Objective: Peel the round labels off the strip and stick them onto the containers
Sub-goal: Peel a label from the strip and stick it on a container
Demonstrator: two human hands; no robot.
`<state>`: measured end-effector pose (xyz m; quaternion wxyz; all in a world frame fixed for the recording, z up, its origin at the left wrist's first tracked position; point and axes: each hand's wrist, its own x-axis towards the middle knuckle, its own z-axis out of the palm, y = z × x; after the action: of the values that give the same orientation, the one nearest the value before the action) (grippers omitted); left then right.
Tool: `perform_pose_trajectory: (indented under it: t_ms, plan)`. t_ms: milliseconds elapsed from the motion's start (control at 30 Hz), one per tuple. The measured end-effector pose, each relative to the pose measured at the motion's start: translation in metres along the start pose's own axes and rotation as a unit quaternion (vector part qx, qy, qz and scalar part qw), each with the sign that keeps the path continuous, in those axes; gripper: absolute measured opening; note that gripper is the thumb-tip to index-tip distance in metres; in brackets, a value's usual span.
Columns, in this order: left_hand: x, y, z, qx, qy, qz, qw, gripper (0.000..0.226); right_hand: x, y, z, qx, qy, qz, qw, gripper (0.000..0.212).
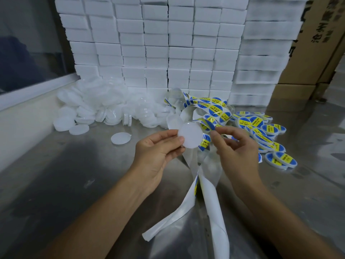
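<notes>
My left hand (158,152) holds a plain white round container (190,135) by its left edge, flat face toward me. My right hand (231,144) pinches the label strip (205,141) just right of the container, at a blue and yellow round label. The strip's upper part (211,107) curls in a heap of labels behind the hands. Its bare white backing (211,193) trails down toward me over the metal table (74,174).
A pile of unlabelled white containers (104,105) lies at the back left, with one loose lid (120,138) nearer. Labelled containers (268,135) are heaped at the right. Stacked white boxes (168,43) form a wall behind, and cardboard cartons (317,53) stand at the far right.
</notes>
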<state>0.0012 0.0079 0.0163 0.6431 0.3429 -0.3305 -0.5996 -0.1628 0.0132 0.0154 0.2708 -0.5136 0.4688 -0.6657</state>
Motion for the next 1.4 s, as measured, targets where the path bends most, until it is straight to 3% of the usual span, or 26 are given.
perform_pose_trajectory:
  t_ms: [133, 233, 300, 500, 867, 1167, 1400]
  plan:
    - [0.002, -0.001, -0.002, -0.004, 0.017, 0.001, 1.000, 0.020, 0.008, -0.008, -0.010, 0.059, 0.022, 0.049, 0.997, 0.009]
    - [0.001, -0.001, -0.002, -0.010, 0.022, -0.002, 1.000, 0.021, 0.009, -0.013, -0.012, 0.163, -0.031, 0.160, 0.973, 0.015]
    - [0.000, -0.001, 0.000, -0.019, 0.021, -0.007, 1.000, 0.024, 0.008, -0.013, -0.009, 0.180, -0.076, 0.186, 0.963, 0.017]
    - [-0.002, -0.002, 0.002, -0.014, 0.013, -0.009, 1.000, 0.022, 0.000, -0.014, -0.004, 0.064, -0.106, 0.148, 0.981, 0.015]
    - [-0.005, -0.002, 0.004, 0.001, 0.003, -0.014, 1.000, 0.045, 0.000, -0.013, -0.004, 0.046, -0.102, 0.108, 0.988, 0.015]
    - [-0.006, -0.002, 0.004, 0.014, 0.019, -0.003, 1.000, 0.041, 0.000, -0.010, -0.005, 0.041, -0.103, 0.094, 0.989, 0.010]
    - [-0.007, -0.005, 0.006, 0.055, 0.042, 0.036, 0.997, 0.017, -0.002, -0.006, -0.003, 0.013, -0.088, 0.052, 0.995, 0.006]
